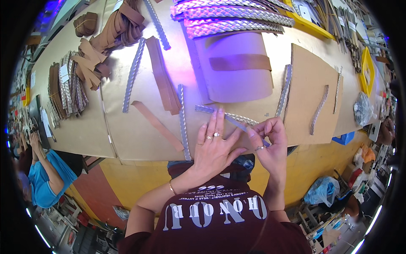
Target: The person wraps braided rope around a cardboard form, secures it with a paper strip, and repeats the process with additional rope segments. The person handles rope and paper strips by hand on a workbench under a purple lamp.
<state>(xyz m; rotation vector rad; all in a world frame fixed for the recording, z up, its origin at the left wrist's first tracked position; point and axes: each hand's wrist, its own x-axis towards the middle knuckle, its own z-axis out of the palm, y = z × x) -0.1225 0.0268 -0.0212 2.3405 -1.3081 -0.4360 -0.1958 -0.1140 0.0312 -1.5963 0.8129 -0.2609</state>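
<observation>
On the table's near side lies a braided strap (242, 119), silvery and slanting down to the right. A thin flat grey strip (235, 122) overlaps its left end and parts from the braid toward the right. My left hand (218, 143) rests flat, fingers stretched, with the fingertips on the strap's left part. Between thumb and fingers, my right hand (270, 146) pinches the grey strip near its right end. The braid's right end is partly hidden behind my right hand. Another braided strap (182, 122) stands to the left of my left hand.
A brown strip (156, 125) and stacked brown strips (162, 80) lie left. Ahead, a curved tan board (241, 86) sits below piled braids (237, 21). Cardboard (311, 93) with thin braids is at right. More bundles (67, 84) lie far left. A person in blue (50, 178) works beyond.
</observation>
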